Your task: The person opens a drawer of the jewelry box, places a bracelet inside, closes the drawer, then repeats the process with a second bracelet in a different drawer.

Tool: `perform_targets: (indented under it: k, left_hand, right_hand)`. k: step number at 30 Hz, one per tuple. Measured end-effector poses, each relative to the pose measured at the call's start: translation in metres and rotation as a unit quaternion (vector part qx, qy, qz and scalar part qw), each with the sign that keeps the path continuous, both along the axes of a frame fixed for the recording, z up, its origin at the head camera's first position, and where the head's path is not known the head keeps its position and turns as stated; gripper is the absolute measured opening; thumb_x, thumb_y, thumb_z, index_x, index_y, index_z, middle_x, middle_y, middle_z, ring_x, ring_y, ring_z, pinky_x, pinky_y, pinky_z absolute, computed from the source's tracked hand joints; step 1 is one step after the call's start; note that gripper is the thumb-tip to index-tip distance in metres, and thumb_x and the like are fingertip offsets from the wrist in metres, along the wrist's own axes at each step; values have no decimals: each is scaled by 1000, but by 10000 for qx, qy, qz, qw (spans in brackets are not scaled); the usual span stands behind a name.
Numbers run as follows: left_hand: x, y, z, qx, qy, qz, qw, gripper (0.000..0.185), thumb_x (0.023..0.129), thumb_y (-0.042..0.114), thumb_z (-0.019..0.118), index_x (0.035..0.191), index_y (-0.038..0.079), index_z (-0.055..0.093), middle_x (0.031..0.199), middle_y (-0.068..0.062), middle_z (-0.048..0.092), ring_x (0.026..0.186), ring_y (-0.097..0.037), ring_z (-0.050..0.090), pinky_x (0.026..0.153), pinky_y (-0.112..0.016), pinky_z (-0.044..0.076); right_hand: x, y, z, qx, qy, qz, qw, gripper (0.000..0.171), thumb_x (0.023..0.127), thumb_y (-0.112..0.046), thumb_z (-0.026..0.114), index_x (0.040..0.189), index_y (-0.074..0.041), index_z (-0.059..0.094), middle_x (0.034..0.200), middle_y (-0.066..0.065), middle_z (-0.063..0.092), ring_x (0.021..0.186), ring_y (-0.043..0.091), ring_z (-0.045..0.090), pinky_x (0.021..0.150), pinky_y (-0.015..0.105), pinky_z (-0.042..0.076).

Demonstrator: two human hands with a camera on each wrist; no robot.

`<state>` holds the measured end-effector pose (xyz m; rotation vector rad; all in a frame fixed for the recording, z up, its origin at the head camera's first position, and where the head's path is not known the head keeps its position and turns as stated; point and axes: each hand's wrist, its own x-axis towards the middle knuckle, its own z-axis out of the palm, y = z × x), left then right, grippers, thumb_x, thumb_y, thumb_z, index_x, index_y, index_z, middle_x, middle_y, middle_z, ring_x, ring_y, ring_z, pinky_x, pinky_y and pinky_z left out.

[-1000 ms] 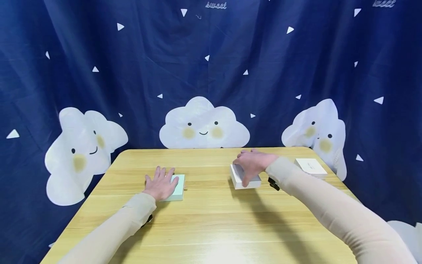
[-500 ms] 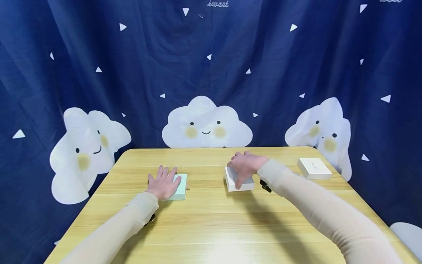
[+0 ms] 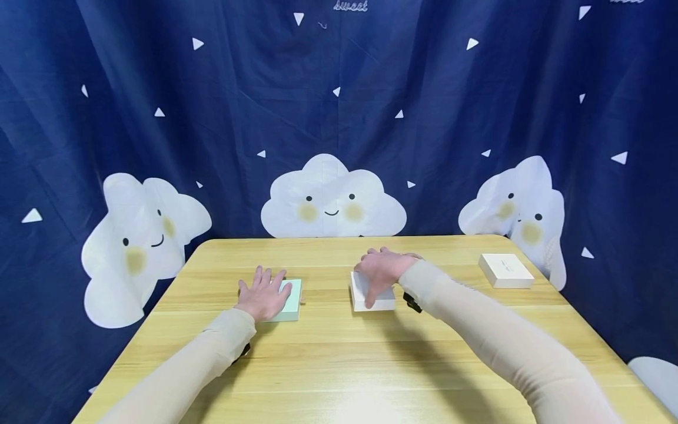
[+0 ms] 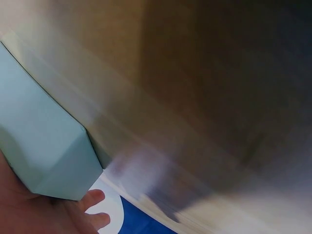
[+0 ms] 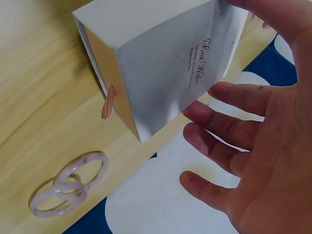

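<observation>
A staged recording corner is showing: a wooden table (image 3: 339, 353) is standing before a navy cloud-print curtain (image 3: 339, 118) covering the far side.

On the lid of the white box (image 5: 165, 63) that my right hand (image 5: 263, 146) is holding, two or three lines of small dark print are showing in my right wrist view; the top line in script seems to be reading "Bou White" or something close, and the smaller lines under it are staying too fine for me to make out. Far behind the table, at the top of the blue curtain (image 3: 212, 106), a white script word is reading "sweet" (image 3: 349, 6).
</observation>
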<state>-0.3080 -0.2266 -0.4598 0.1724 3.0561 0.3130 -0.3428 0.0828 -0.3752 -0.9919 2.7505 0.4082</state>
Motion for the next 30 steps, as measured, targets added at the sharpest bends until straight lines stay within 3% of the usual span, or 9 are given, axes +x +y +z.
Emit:
perform_targets:
  k: [17,30]
  left_hand:
    - [3,2,5,58,-40,24,10000,65,106,55,23,160,19,28,164,-25,21,154,-47,3,108,-83,2]
    - [1,2,2,-24,20,8,10000,65,106,55,22,160,19,30,164,-25,23,153,-48,5,107,-83,4]
  right_hand:
    - [2,-20,-8,64,86,107,9999,85,64,-68,81,134,-23,63,116,-7,66,113,17,54,102,45,44]
    - [5,-27,-14,25,269,99,9996,79,63,-68,82,126,-24,67,111,-6,66,109,16,53,100,44,45]
